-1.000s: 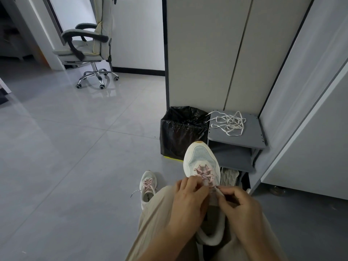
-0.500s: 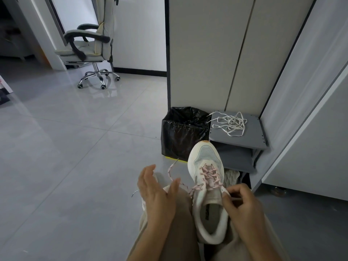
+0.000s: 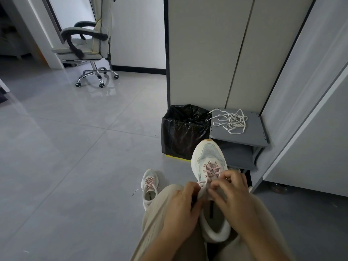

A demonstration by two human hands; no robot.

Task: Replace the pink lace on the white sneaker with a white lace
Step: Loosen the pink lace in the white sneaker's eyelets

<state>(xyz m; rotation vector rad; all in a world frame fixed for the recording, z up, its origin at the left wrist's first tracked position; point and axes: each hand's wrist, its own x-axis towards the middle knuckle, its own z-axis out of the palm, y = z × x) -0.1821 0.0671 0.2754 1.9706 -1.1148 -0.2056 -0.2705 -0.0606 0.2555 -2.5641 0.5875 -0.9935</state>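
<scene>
Left hand [image 3: 180, 210] back in from the side, now clamped on the white sneaker [image 3: 208, 157] by the tongue; right hand [image 3: 232, 196] up from the collar to the top eyelets, fingers curled, pinching the pink lace [image 3: 211, 169] (exact grip partly hidden). Sneaker lies on the lap, toe pointing away. Lower crossings all threaded, so unlacing looks barely begun. White lace [image 3: 230, 121] sits untouched on the grey shelf [image 3: 252, 136].
</scene>
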